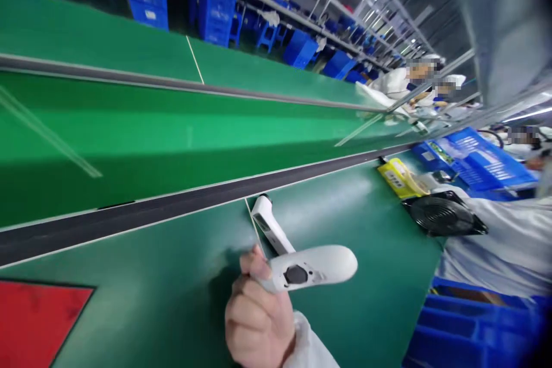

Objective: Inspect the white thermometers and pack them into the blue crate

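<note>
At the lower middle, my right hand [261, 310] is closed around one end of a white handheld device [330, 264]. The device has a rounded free end pointing right and a dark, roughly six-sided patch with small marks facing me. Just behind it, a second white device [273, 227] lies on the green work surface [181, 293]. It is angled, with a small dark window and a black end, and looks like a forehead thermometer. The held device partly covers its lower end. My left hand is out of the picture.
A dark strip [198, 198] edges the bright green belt [207, 132]. A red sheet [38, 316] lies at left. On the right are a yellow labelled holder [399, 177], a black fan [444, 214], a blue basket [487, 158] and a person's white sleeve [509, 236]. Blue bins [470, 328] stand below.
</note>
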`<state>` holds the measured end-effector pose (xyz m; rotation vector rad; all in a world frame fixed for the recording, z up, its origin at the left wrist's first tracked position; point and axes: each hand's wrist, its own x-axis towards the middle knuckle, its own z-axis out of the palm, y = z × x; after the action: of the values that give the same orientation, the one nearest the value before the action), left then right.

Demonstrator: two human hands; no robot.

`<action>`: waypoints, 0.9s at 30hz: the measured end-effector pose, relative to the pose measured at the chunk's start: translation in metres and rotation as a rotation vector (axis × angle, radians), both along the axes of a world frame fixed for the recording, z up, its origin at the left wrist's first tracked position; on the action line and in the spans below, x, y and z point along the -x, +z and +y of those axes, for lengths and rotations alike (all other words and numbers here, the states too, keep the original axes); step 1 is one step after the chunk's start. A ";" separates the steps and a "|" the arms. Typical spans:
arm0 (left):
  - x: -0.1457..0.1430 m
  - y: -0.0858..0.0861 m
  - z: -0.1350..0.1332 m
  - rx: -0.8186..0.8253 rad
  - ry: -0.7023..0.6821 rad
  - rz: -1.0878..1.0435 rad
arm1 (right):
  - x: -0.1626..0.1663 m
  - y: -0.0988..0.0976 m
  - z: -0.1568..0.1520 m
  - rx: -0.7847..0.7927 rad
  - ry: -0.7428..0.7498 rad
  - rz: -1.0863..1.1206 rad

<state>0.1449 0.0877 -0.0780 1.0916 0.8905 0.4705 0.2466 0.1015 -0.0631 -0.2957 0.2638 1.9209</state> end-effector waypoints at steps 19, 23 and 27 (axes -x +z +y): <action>0.011 -0.037 0.041 0.480 -0.014 0.175 | 0.006 -0.009 0.006 -0.155 0.044 0.116; 0.036 -0.033 0.043 0.444 -0.068 0.131 | 0.022 -0.005 0.015 -0.148 0.028 0.304; 0.056 -0.018 0.037 0.384 -0.105 0.084 | 0.039 0.023 0.019 0.087 -0.047 0.372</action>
<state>0.0891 0.1252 -0.0962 0.8037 0.9458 0.1564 0.2073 0.1205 -0.0402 0.0141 0.5954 1.9120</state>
